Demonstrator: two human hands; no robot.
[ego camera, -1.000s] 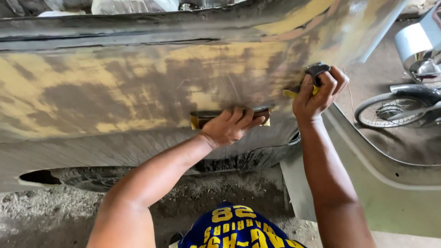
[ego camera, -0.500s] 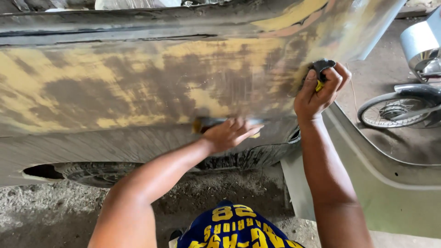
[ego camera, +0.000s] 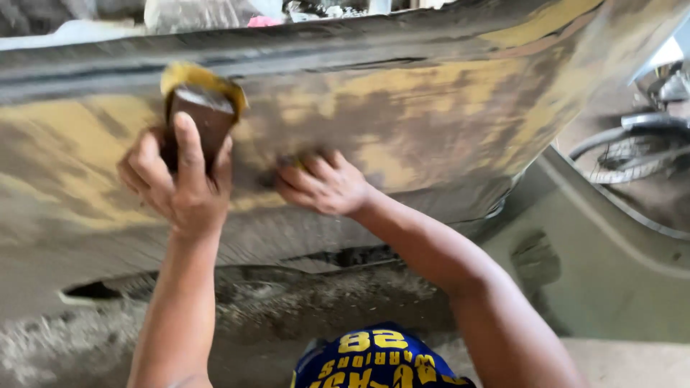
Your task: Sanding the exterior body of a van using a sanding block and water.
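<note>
A car body panel (ego camera: 431,122), sanded dull and patched with yellow filler, fills the view. My left hand (ego camera: 176,183) is raised in front of the panel's left part and grips a brown flat board (ego camera: 205,115) with yellow filler along its top edge. My right hand (ego camera: 323,185) lies palm-down on the middle of the panel. It presses a small spreader (ego camera: 291,162) against the panel; only a yellowish edge shows past the fingers.
A dark wheel-arch gap with a tyre (ego camera: 251,287) runs under the panel above dusty ground. A grey-green loose panel (ego camera: 611,273) leans at the right, with a bicycle wheel (ego camera: 622,154) behind it. Blue and yellow shorts (ego camera: 374,359) show at the bottom.
Both hands have moved left along the panel. My left hand has lifted its flat tool off the surface and holds it up. My right hand has come down onto the panel.
</note>
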